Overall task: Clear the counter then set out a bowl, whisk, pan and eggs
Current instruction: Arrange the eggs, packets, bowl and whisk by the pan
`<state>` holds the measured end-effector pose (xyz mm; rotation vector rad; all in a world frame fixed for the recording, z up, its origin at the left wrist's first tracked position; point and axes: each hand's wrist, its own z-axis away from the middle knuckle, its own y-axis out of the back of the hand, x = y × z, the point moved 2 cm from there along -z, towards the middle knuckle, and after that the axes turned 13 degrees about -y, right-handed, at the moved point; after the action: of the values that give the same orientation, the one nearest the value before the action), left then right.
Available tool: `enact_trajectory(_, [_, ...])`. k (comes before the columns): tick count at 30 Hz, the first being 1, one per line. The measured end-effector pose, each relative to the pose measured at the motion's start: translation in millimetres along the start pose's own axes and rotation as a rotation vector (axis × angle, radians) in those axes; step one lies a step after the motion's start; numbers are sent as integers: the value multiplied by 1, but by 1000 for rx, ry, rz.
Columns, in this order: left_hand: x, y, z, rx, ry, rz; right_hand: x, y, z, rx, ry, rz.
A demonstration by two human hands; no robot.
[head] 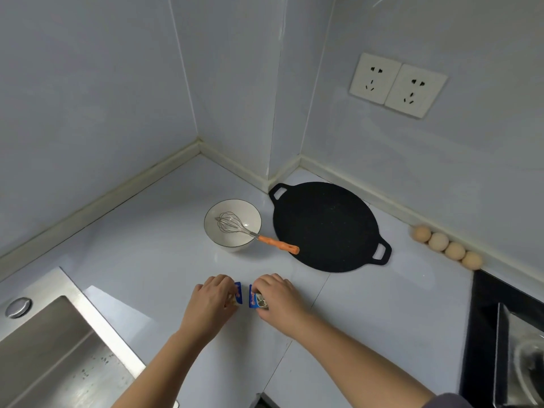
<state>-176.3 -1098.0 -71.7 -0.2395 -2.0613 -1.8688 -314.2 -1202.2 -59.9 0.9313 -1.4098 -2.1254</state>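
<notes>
Fingers [226, 285] of the left hand [213, 298] are curled down and pinched on a small blue packet [238, 293]. Those of the right hand [279, 298] are curled likewise round a second blue packet [253, 295], in which something silvery is seen. Both packets are held low at the tabletop [147, 245], just apart from each other. Whether two packets or the halves of one torn packet are held cannot be told from this view.

The setting-out is judged largely done. A white bowl [235, 205] is stood at 12 o'clock from the hands. A wire whisk [256, 236] is laid in it, its orange handle propped over the rim towards 4 o'clock and reaching the pan's edge. The flat black two-handled pan [326, 228] is placed just beside the bowl, at its 3 o'clock. Four pale brown eggs [438, 241] are lined along the wall at 2 o'clock from the hands. Only the packets appear left to be cleared.
</notes>
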Motion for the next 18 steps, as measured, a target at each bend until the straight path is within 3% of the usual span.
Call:
enact_trajectory(6, [74, -11, -46, -50, -138, 25, 78, 29, 38, 74, -164, -114])
enact_trajectory(11, [158, -41, -103, -137, -263, 76, 168, 56, 87, 120, -371, -111])
enact_trajectory(18, [255, -90, -165, -123, -482, 49, 278, 75, 136, 173, -537, -63])
